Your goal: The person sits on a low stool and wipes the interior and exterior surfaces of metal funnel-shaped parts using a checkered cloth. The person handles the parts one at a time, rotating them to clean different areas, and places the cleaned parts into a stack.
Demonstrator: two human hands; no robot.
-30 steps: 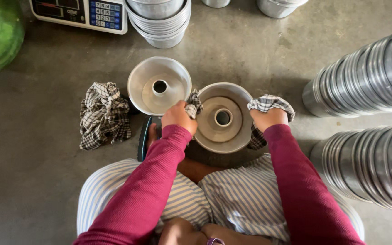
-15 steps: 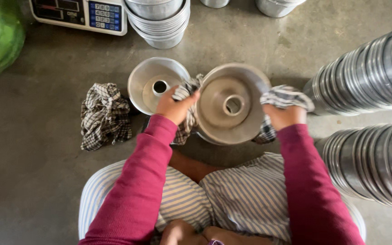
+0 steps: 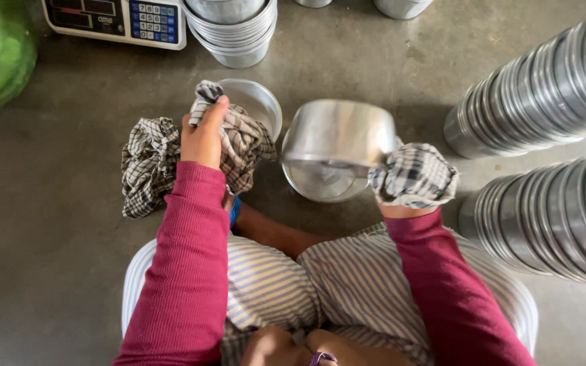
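The left hand [image 3: 203,135] is closed around a bunched black-and-white checked cloth [image 3: 239,139], held over a shallow round metal pan [image 3: 262,102] on the grey concrete floor [image 3: 55,271]. The right hand [image 3: 412,179], wrapped in a second checked cloth, grips the rim of a tilted shiny aluminium pot [image 3: 337,146].

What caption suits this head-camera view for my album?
Right hand, wrapped in checked cloth, tilts a metal pan; left hand grips another cloth.
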